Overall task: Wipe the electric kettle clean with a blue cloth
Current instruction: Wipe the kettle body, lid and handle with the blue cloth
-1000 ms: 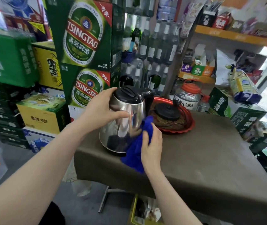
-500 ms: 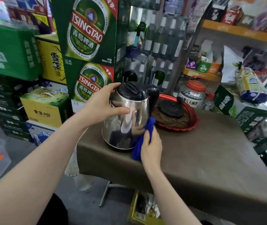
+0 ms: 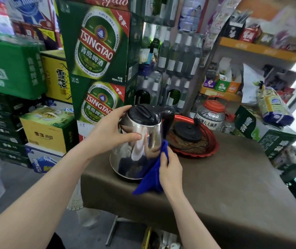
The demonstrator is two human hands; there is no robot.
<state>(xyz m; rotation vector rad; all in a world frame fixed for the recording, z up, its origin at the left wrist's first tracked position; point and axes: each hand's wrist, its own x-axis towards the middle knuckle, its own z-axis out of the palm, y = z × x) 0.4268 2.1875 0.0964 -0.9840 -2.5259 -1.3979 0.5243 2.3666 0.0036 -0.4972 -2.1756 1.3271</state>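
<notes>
A shiny steel electric kettle (image 3: 134, 155) with a black lid and handle stands near the left front corner of a brown-covered table (image 3: 233, 186). My left hand (image 3: 111, 130) grips its upper left side, thumb across the steel, fingers by the lid. My right hand (image 3: 170, 169) holds a blue cloth (image 3: 152, 178) pressed against the kettle's lower right side. The cloth's loose end hangs down onto the table.
The kettle's black base (image 3: 186, 131) sits in a red tray (image 3: 208, 151) just behind and right of it. A clear jar with a red lid (image 3: 210, 114) stands behind the tray. Green beer cartons (image 3: 96, 60), bottles and shelves crowd the back and left. The table's left edge is close.
My right hand and the cloth slid slightly down the kettle's right side, with more cloth hanging loose below. My left hand keeps its hold on the kettle.
</notes>
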